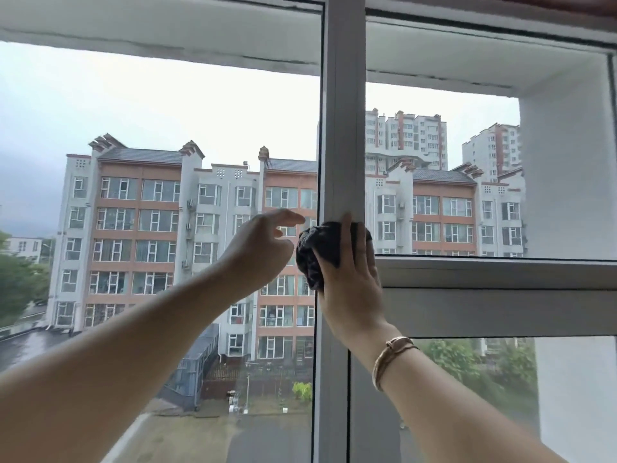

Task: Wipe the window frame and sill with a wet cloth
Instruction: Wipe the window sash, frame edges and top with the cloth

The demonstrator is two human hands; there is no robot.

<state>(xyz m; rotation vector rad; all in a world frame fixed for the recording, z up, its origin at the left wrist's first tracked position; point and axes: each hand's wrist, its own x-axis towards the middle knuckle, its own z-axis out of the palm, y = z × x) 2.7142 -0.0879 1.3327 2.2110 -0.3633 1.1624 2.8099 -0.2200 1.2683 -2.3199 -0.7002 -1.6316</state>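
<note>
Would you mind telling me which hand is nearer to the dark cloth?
Right. The right hand presses the cloth against the upright frame bar; the left hand hangs apart, just left of it.

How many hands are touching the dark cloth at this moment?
1. The right hand presses the dark cloth against the white vertical frame bar. The left hand is raised beside it, in front of the left pane, fingers relaxed and apart from the cloth.
</note>
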